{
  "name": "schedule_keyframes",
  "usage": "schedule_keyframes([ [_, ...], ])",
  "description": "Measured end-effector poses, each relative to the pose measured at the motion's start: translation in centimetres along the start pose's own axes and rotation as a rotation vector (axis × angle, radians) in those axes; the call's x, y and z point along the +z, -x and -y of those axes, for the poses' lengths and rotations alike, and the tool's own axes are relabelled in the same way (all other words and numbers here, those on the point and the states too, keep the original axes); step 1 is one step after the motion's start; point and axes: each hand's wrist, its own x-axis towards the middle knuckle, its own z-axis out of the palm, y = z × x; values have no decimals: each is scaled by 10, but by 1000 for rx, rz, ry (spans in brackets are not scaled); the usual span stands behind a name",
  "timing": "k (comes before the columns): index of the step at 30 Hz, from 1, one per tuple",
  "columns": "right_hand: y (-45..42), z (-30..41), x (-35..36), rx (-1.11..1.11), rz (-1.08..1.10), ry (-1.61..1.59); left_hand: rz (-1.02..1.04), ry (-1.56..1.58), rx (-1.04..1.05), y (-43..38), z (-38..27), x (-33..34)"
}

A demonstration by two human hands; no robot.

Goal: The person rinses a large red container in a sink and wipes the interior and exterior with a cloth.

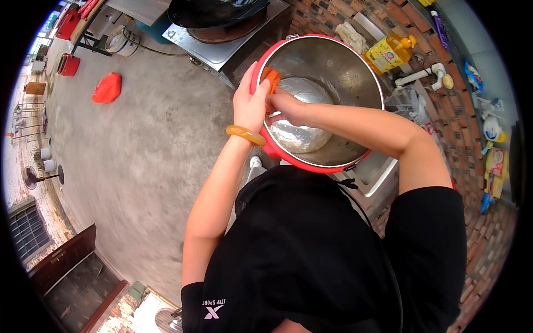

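A large round pot (354,83) with a red outside and a bare metal inside is tipped open towards me over the sink (377,177). My left hand (250,98), with an amber-coloured bangle (245,135) on its wrist, clasps the pot's left rim. Its thumb lies against an orange cloth (271,79) folded over that edge. Reaching across the opening, my right hand (289,107) grips the lower part of this cloth at the inner wall; its fingertips are partly hidden. The pot's shiny round bottom (306,129) shows below and beside the right hand.
Beyond the pot stands a metal stove (200,45) bearing a black wok (216,14). Yellow dish soap in a pump bottle (387,54), a pale rag (352,37) and a white pipe (416,77) sit by the brick wall (462,89). A red plastic bag (107,88) lies on the concrete floor (145,145).
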Motion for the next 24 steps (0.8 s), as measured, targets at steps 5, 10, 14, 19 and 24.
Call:
schedule_keyframes([
  [5,69,38,13,-119,80,72,116,202,-115,-7,6,3],
  [10,4,57,-48,-130,-437,-453,170,110,-73,-9,4,30],
  [14,47,48,4,-221,-244,-253,142,-22,0,-18,6,27],
  [19,89,9,-14,18,209,318,82,47,-29,-9,-4,41],
  [24,23,46,-5,-187,-188,-154,131,52,-8,-22,11,10],
])
